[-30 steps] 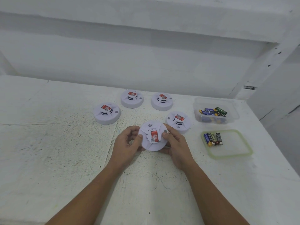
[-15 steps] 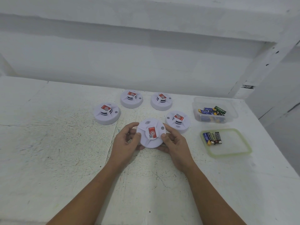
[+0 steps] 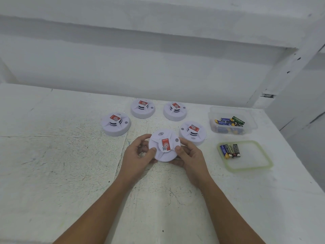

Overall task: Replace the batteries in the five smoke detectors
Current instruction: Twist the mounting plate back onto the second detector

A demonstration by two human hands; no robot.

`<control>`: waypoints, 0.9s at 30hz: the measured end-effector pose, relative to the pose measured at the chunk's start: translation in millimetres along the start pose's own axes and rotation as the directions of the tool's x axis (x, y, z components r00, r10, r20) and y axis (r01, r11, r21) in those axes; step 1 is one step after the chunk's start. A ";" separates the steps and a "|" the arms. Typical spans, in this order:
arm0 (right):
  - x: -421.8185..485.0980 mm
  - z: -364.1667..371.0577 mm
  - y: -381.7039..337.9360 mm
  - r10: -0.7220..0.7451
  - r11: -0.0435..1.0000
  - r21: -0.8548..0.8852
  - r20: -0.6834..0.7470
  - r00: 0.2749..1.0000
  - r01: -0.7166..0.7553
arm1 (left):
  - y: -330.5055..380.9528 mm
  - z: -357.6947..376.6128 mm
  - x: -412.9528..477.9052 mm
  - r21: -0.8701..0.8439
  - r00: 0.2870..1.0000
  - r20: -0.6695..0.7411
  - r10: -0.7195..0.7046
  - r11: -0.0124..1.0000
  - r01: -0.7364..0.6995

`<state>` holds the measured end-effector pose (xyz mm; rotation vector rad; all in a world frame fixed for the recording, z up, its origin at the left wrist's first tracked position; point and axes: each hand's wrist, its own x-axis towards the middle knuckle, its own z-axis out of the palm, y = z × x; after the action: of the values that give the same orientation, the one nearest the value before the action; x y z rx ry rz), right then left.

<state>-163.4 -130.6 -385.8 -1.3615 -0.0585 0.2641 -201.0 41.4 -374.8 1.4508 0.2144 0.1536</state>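
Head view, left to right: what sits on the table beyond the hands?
Left detector → rear-left detector → rear-right detector → right detector → battery tub.

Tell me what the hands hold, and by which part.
Both hands hold one smoke detector by its round rim: the left hand on its left edge, the right hand on its right edge.

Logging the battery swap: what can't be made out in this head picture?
Head view: underside of the held white round smoke detector, turned away and covered by the left hand and right hand.
Head view: lower batteries in the clear plastic tub, blurred by its wall.
Head view: print on the red label, too small.
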 end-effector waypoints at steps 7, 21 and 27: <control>-0.5 0.5 0.1 0.003 1.000 0.008 -0.019 1.000 -0.003 | -2.6 -1.2 0.2 0.029 1.000 -0.005 0.020 0.999 -0.019; -2.1 2.1 -3.3 -0.013 1.000 0.012 -0.020 1.000 0.013 | -1.9 -0.2 1.5 0.015 0.998 -0.041 0.042 0.999 -0.042; -2.5 2.3 -3.6 -0.016 0.999 0.027 -0.020 1.000 0.016 | -0.6 0.7 0.7 -0.007 0.998 -0.031 0.058 0.998 -0.058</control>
<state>-165.7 -129.6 -381.5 -1.3355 -0.0493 0.2372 -200.2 40.8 -375.3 1.4483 0.1964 0.2240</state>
